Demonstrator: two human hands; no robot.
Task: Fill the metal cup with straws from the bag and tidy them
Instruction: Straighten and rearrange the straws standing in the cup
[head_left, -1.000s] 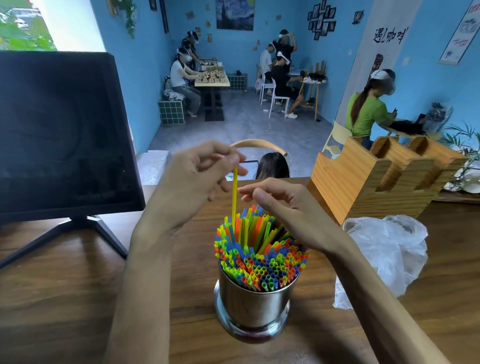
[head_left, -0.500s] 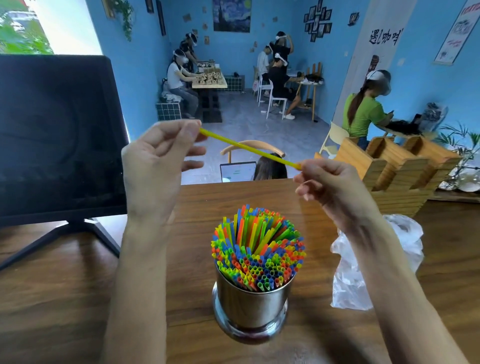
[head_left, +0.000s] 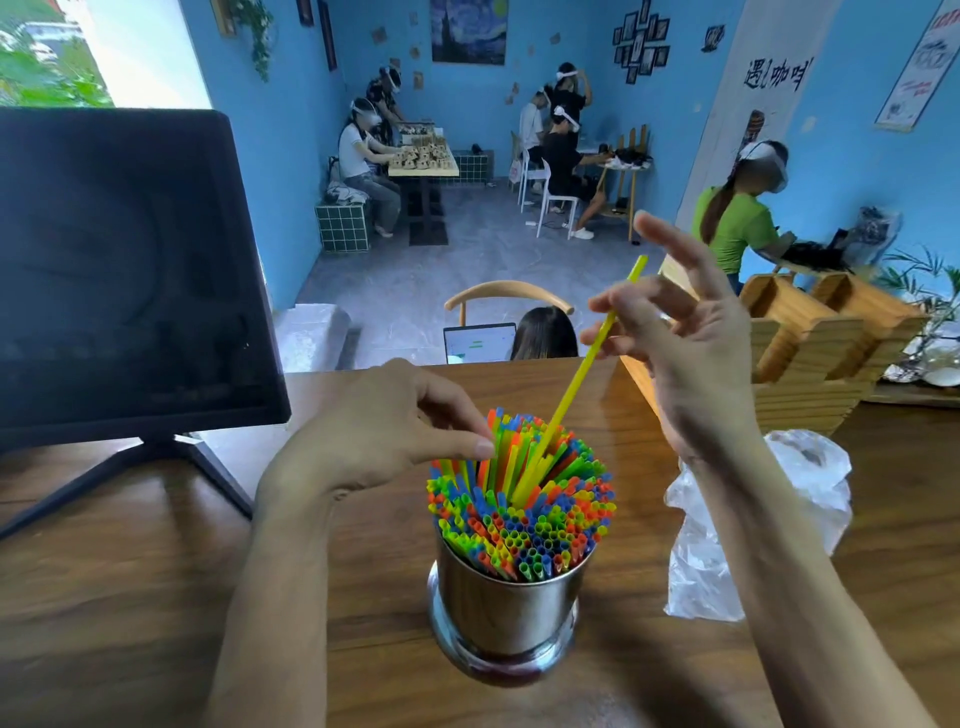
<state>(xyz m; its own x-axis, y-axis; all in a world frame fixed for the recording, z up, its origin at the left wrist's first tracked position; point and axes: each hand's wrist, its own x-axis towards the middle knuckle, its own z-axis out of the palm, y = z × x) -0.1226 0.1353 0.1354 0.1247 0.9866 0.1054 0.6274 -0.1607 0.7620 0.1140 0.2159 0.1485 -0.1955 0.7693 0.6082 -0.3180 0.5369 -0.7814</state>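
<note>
Metal cup (head_left: 506, 605): standing on the wooden bench (head_left: 130, 597), packed with coloured straws (head_left: 519, 499). Yellow straw (head_left: 582, 374): slanting, lower end sitting among the packed straws, upper part being pinched by the right hand (head_left: 691, 358), other fingers spreading. Left hand (head_left: 374, 431): loosely curled, fingertips touching the bundle's left edge, gripping nothing. Plastic bag (head_left: 753, 525): lying crumpled just right of the cup.

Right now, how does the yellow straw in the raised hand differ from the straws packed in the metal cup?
The yellow straw leans steeply and sticks far above the packed straws, which stand bunched at one level. The right hand pinches the yellow straw; the packed straws are only touched by the left hand. Both have their lower ends in the metal cup.
</note>
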